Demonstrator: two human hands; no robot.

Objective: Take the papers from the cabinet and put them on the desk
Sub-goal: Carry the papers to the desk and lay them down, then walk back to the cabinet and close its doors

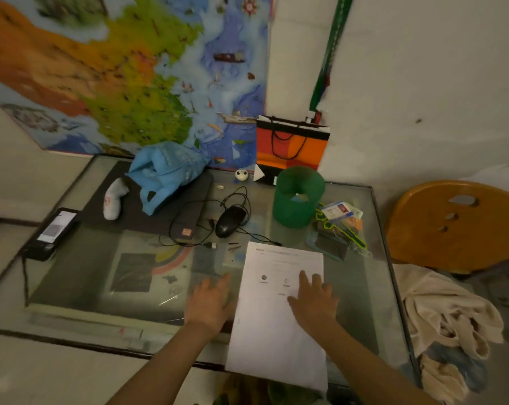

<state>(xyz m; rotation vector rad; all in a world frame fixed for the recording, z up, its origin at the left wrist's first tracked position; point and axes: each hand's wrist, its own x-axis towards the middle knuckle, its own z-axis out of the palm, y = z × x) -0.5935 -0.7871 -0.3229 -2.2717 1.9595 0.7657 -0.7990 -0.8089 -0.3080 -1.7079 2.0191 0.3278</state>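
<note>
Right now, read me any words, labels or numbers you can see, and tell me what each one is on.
None can be read.
Papers: printed lines, blurred.
Card beside the green container: print too small.
Phone: screen blurred.
Sock: red mark, unreadable.

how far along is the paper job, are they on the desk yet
Mostly done: the papers lie flat on the glass desk, near the front, with their near end hanging over its front edge. In hand: the right hand rests open on the sheets, while the left hand lies flat on the glass beside them. Left: perhaps pushing them fully onto the desk and letting go. The cabinet is out of view.
</note>
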